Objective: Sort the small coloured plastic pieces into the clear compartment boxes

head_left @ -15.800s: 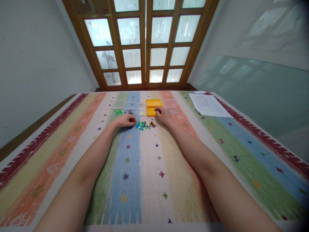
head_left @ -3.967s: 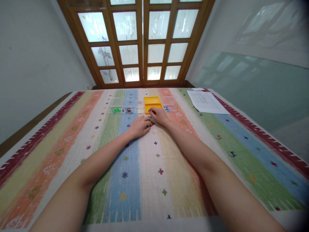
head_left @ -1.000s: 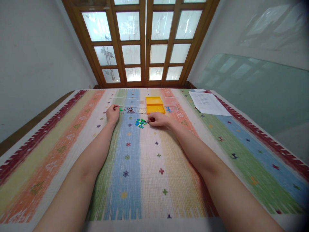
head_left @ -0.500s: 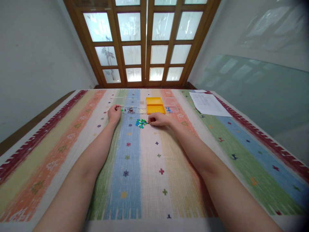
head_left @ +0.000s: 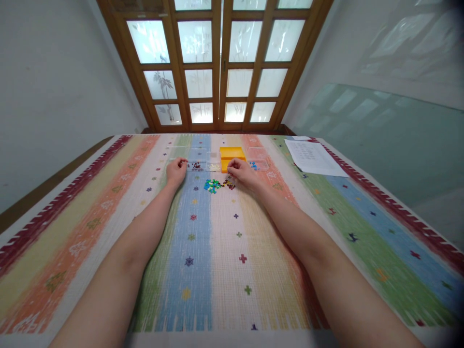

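Note:
My left hand (head_left: 176, 172) is closed, its fingertips pinched at the left edge of a clear plastic box (head_left: 201, 170) with small dark red pieces (head_left: 196, 165) in it. What the pinch holds, if anything, is too small to see. My right hand (head_left: 242, 172) also has its fingers pinched, in front of an open yellow box (head_left: 232, 152); anything between them cannot be made out. Just below it on the cloth lies a little heap of dark red and yellow pieces (head_left: 229, 184). Beside that, to the left, is a pile of blue and green pieces (head_left: 212, 185).
Right of the yellow box, another clear box (head_left: 264, 165) holds small blue pieces (head_left: 253, 166). A printed paper sheet (head_left: 315, 157) lies at the right on the striped tablecloth (head_left: 224, 270). Wooden doors with glass panes (head_left: 219, 87) stand beyond the table.
My right hand has moved up from the piles to the front of the yellow box, uncovering the dark red and yellow pieces. My left hand has shifted slightly right, toward the dark red pieces.

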The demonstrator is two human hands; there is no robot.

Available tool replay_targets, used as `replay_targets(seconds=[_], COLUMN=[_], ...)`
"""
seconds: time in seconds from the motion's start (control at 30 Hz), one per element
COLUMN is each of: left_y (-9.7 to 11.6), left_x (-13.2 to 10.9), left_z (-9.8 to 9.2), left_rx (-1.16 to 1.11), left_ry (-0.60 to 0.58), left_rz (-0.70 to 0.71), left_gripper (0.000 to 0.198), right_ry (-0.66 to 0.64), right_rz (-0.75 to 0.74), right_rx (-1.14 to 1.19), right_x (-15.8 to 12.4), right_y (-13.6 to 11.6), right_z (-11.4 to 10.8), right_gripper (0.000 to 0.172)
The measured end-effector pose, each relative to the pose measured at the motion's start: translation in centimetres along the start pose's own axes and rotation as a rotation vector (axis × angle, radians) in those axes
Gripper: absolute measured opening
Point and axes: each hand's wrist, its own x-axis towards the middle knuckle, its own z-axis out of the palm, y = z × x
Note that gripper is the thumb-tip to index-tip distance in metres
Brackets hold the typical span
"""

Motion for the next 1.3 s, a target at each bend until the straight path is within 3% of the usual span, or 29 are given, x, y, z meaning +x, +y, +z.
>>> replay_targets(seconds=[0.2,0.43,0.6,0.73,0.93,1.13,1.3], left_y=[0.3,0.7,0.9,1.3,1.1,0.8,0.8], left_x=[-0.3,-0.4,-0.6,-0.8,-0.8,-0.7,-0.7], left_z=[0.4,0.4,0.3,0.4,0.7,0.9,1.0], left_rx=[-0.024,-0.040,-0.015,-0.008,-0.030,-0.015,-0.050], left_ry=[-0.029,-0.047,-0.066,-0.081,-0.093,-0.122,-0.112], left_rz=[0.043,0.040,0.048,0.067,0.094,0.103,0.126], left_gripper=[0.028,0.027,0.027,0.026,0.025,0.026,0.025], right_ry=[0.082,0.114,0.134,0.009,-0.180,-0.233,-0.196], right_rz=[0.027,0.005,-0.066,-0.137,-0.188,-0.213,-0.167], right_rx=[0.175,0.162,-0.160,-0.568,-0.948,-1.064,-1.034], right_x=[0.8,1.5,1.5,1.0,0.2,0.2,0.1], right_y=[0.9,1.6,1.8,1.3,-0.5,-1.3,-1.2], right_z=[1.1,1.9,1.4,2.1,3.2,3.6,3.7], right_gripper=[0.023,0.017,0.008,0.023,0.034,0.033,0.033])
